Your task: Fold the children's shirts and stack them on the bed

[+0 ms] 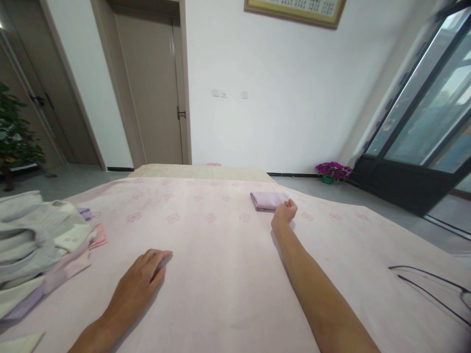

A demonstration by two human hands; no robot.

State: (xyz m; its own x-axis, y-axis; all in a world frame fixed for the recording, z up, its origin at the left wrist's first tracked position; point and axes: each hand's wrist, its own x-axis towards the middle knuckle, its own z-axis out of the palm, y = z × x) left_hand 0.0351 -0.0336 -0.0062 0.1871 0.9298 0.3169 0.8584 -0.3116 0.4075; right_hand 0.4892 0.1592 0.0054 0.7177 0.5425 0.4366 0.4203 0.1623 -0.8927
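A small lavender cloth [268, 200], folded into a flat rectangle, lies toward the far side of the pink flowered cover. At its near right corner is my right hand [285, 213], fingers curled against the cloth; the fingertips are partly hidden. My left hand [142, 274] rests palm down on the cover, left of the middle, with its fingers stretched out and nothing in them. To the left of that hand is a loose heap of white, pink and lavender clothes [40, 240].
Black-framed glasses [434, 284] lie at the right on the pink cover [221, 274]. Beyond the far edge stands a beige surface [202, 172]. Purple flowers in a green pot [327, 180] are on the floor at right, a leafy plant [18, 132] at left.
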